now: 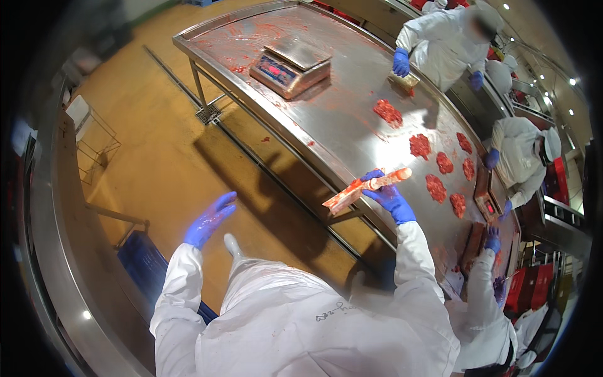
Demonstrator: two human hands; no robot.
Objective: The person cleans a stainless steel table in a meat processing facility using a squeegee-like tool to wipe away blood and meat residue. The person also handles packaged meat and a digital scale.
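My right hand is closed around a long pale, red-smeared piece at the table's near edge. One end is flat and broad, the other narrow and rounded; I cannot tell if it is a bone or a tool. My left hand, blue-gloved like the right, hangs open over the floor with its fingers stretched out and holds nothing. On the steel table lie several flat portions of red minced meat, beyond my right hand.
A steel scale stands on the table's far left part, a second one at the right. Co-workers in white line the far and right sides. Left of me are a steel counter and a blue crate.
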